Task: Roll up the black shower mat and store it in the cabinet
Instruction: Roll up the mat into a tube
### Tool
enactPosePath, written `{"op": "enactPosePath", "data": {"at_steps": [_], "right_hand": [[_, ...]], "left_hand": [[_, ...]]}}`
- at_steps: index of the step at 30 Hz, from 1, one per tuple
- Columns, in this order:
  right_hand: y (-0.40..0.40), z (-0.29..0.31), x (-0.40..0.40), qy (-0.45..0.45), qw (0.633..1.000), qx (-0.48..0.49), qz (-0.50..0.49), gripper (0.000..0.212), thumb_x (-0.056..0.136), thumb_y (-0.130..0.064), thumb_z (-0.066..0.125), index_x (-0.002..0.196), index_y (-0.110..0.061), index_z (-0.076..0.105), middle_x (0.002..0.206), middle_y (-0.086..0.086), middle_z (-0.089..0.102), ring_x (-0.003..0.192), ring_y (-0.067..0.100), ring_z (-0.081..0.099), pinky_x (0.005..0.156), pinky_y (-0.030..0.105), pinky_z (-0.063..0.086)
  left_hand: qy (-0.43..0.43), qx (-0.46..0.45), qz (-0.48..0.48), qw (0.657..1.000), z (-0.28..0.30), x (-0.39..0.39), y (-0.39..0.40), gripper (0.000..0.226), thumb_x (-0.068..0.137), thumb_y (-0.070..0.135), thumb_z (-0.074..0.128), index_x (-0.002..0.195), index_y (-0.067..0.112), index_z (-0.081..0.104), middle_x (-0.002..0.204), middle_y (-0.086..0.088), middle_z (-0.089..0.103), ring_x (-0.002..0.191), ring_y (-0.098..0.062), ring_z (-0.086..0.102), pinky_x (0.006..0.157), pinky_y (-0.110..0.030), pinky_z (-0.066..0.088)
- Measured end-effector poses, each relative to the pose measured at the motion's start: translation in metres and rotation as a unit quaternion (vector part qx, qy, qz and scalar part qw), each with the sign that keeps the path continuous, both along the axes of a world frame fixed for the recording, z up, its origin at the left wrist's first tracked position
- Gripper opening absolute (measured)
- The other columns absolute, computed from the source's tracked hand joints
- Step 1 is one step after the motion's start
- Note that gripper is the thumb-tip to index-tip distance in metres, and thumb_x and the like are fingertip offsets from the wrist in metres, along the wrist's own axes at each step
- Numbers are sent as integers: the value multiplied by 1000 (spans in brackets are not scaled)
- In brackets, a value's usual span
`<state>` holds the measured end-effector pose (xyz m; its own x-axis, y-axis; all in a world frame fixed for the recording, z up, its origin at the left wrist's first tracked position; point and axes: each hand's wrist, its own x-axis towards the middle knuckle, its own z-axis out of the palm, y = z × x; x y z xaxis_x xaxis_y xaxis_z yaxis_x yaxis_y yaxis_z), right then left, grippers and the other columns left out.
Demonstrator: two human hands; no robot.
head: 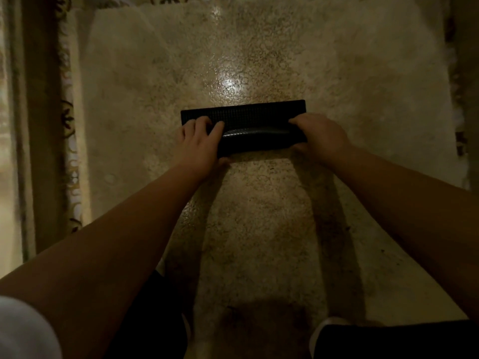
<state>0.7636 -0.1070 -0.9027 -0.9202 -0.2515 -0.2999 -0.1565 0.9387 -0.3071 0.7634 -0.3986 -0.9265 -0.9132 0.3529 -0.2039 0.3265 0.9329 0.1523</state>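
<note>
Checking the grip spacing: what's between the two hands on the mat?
Head view: only the black mat's rolled middle lies between the left hand and right hand; nothing else.

This looks like a bathroom or shower area in a home. The floor [259, 60] is glossy, speckled beige stone or tile, with a bright light reflected on it far ahead. Along the left runs a strip of patterned tile border [68, 120] with dark floral motifs, beside a pale wall or panel [13, 125]. The light is dim and warm.
</note>
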Motion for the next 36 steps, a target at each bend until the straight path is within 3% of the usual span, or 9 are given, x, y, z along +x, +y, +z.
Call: {"op": "enactPosePath", "data": {"at_steps": [5,15,17,19,22,24,30,33,36], "right_hand": [[3,8,-22,-70,997,-6,-18,64,72,-31,80,128,-17,53,123,13,60,110,31,56,87,36,44],[9,16,-37,-186,983,8,-1,66,69,-43,80,127,-20,56,123,9,60,110,27,55,84,33,44],[13,16,-32,-179,984,-21,-4,62,74,-41,78,127,-21,54,124,10,61,109,28,56,83,33,44],[16,12,-17,-92,995,-13,36,61,80,-42,70,132,-17,51,127,13,59,111,32,55,87,39,45],[14,-3,11,9,996,53,71,81,75,-45,73,140,-9,42,134,17,49,118,36,46,95,48,41],[9,-10,14,30,997,60,43,79,73,-35,75,139,-7,42,130,18,51,113,36,48,89,45,43],[11,1,-12,-14,999,29,5,63,70,-36,76,124,-19,49,107,12,65,93,35,63,74,38,47],[11,1,-12,-17,999,17,-22,55,69,-37,78,111,-18,48,97,12,66,84,34,63,67,33,41],[14,1,-19,-46,998,-3,-33,55,67,-39,80,109,-21,50,96,10,65,81,29,59,66,31,37]], "left_hand": [[-15,20,-34,999,9,-23,-13,77,70,51,74,131,13,48,118,-17,55,103,-36,50,87,-46,42],[-23,35,-80,996,15,-16,-22,62,83,47,64,129,7,51,124,-18,61,110,-38,57,94,-48,42],[-34,30,-83,995,16,-19,-22,62,85,48,60,130,8,50,124,-18,61,109,-37,57,93,-47,43],[-48,33,-91,994,19,-26,-21,60,86,49,59,129,8,50,120,-17,62,105,-37,59,90,-45,44],[-76,57,-79,992,22,-34,-23,60,85,49,61,124,5,48,106,-19,65,93,-38,61,80,-44,47],[-82,72,-54,993,20,-36,-24,60,84,49,62,120,4,45,100,-22,64,86,-39,61,75,-43,46],[-18,44,-28,999,16,-31,-27,61,78,57,63,123,17,52,127,-13,50,115,-35,44,93,-48,35],[0,-18,-48,999,14,-24,-27,80,68,51,75,134,21,42,128,-15,45,111,-37,42,90,-47,37],[-8,13,-44,999,16,-27,-29,82,68,41,79,135,14,42,125,-18,49,107,-37,46,88,-46,43]]}}
